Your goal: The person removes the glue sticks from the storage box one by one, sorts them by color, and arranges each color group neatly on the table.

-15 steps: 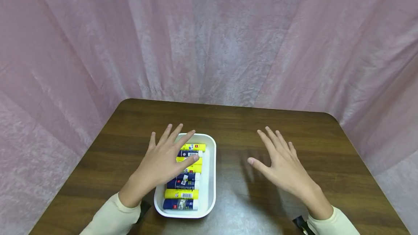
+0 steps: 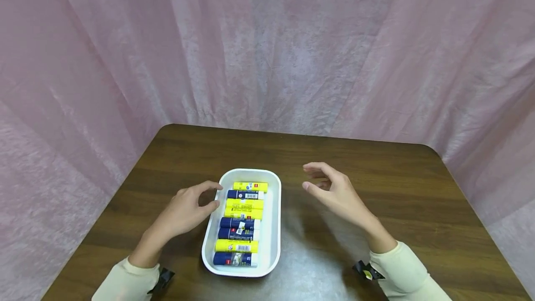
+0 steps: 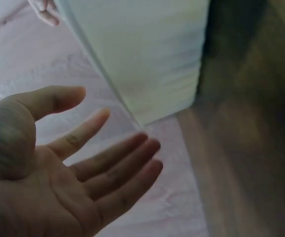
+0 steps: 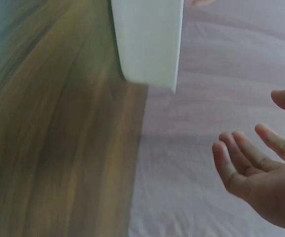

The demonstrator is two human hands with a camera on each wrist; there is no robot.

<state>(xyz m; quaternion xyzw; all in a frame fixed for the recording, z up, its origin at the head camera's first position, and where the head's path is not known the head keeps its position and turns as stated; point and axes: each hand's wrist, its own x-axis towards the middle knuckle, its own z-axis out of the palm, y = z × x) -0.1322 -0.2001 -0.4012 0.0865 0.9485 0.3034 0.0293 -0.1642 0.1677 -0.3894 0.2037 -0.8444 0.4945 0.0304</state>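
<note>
Left hand (image 2: 184, 211) and right hand (image 2: 339, 195) are held relaxed, empty; tubes (image 2: 235, 245) inside the tray (image 2: 270, 226) are shown only by the head view.

Eight tubes (image 2: 232, 222) — yellow or navy — lie crosswise in a white tray (image 2: 270, 226).

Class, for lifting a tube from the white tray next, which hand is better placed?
Probably left: the left hand is at the edge of the tray, near the tubes, while a wider gap separates the right hand from both.
</note>
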